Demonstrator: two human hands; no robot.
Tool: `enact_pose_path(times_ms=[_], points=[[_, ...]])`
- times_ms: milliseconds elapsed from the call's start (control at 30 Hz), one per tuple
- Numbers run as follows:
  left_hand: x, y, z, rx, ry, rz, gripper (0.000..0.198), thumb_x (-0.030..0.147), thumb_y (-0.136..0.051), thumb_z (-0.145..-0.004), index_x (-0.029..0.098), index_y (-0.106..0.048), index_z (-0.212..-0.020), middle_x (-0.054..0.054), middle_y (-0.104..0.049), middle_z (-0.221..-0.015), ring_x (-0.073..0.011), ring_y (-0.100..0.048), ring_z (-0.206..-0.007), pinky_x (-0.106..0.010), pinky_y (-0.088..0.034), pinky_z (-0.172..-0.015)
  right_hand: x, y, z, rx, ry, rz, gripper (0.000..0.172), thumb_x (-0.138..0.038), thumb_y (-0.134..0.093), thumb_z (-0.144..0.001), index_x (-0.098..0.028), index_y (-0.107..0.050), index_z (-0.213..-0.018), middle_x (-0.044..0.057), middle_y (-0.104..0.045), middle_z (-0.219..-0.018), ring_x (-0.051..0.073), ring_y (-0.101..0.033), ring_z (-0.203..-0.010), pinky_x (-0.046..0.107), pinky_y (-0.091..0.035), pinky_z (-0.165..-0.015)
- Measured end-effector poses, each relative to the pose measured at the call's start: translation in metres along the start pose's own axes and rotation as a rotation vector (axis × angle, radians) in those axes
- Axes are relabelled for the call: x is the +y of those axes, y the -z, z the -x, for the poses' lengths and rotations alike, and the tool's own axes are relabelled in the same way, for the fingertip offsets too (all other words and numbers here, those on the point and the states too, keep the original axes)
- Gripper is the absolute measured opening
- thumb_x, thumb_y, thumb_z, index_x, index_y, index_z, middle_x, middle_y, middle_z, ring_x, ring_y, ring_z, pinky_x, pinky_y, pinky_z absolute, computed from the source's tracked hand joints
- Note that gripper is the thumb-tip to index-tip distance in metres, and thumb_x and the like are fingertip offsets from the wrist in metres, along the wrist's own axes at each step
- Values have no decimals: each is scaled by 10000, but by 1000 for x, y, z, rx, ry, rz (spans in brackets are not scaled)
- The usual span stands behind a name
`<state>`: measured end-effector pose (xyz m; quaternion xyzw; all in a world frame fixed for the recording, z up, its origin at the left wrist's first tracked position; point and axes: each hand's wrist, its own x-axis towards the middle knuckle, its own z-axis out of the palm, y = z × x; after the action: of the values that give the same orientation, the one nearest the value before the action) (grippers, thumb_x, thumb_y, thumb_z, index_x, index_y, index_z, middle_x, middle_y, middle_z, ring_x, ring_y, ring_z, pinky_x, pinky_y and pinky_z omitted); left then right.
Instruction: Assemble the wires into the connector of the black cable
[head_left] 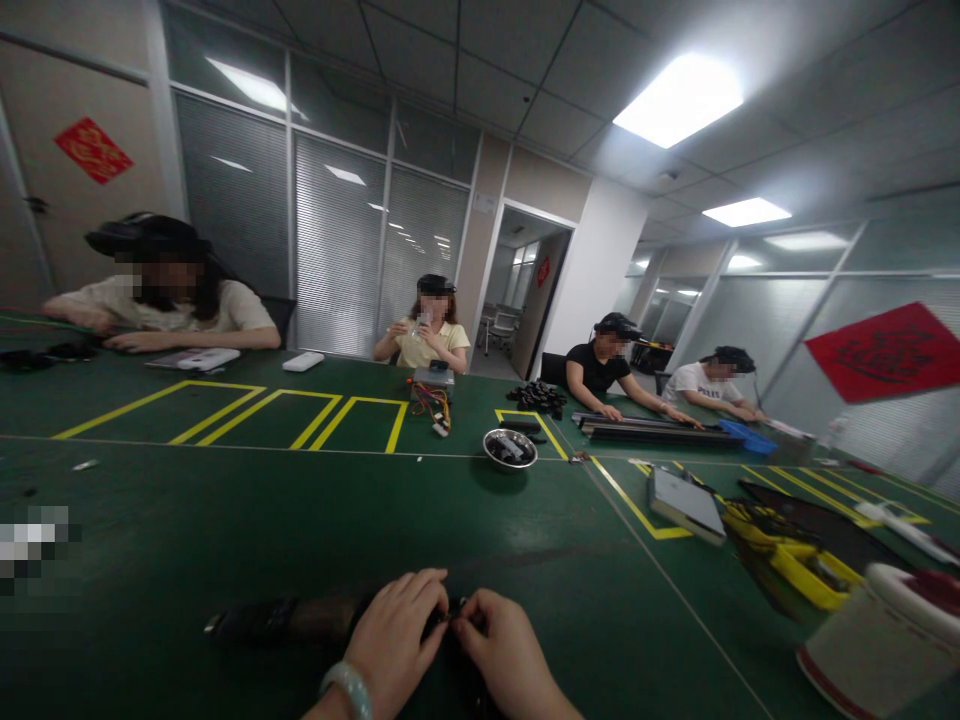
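Observation:
A long dark rod-shaped thing [281,618], with a brownish middle stretch and a shiny tip at its left end, lies across the green table in front of me. My left hand [401,625], a pale bracelet on its wrist, is closed over the right end of it. Thumb and index finger of my right hand [499,640] are pinched together just beside the left fingertips, at a small dark part I cannot make out. My fingers hide most of that spot.
A metal bowl [511,449] of dark parts stands ahead. Nearby are a metal box with coloured wires [433,385], a pile of black parts [537,398], a grey box [686,503], a yellow tray [814,572] and a whitish container [881,640]. Several people sit across the table.

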<state>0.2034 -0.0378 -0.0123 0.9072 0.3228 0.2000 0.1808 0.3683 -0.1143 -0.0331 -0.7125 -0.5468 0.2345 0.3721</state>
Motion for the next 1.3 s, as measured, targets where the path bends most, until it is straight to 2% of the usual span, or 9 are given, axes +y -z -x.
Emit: enact_pose_path(times_ms=[200,500,1300], points=[[2,3,-1,-6,-7,-8,220,129,-475,-761,252,-591,-903,-6,-584,-1237,-218,-517,-1124,-393,-374,-962,-3,1,1,-14,-11,-6,63,-189,-578,-793,-180,-631,-760,-14,-628,-669,113,-537,-600,194,-327,-546],[0,-1,0,7,4,11,149,215,-499,-807,248,-588,-921,-24,-581,-1246,-227,-513,-1140,-399,-376,-970,-1,1,1,-8,-6,-32,55,-183,-578,-785,-181,-619,-749,-18,-626,-669,109,-533,-602,189,-326,-545],[-4,-6,0,11,-9,-16,145,204,-488,-807,239,-585,-909,-22,-584,-1244,-227,-509,-1146,-403,-366,-986,0,0,1,-24,-20,-54,55,-190,-580,-793,-182,-624,-761,-12,-631,-681,118,-547,-617,194,-329,-547]])
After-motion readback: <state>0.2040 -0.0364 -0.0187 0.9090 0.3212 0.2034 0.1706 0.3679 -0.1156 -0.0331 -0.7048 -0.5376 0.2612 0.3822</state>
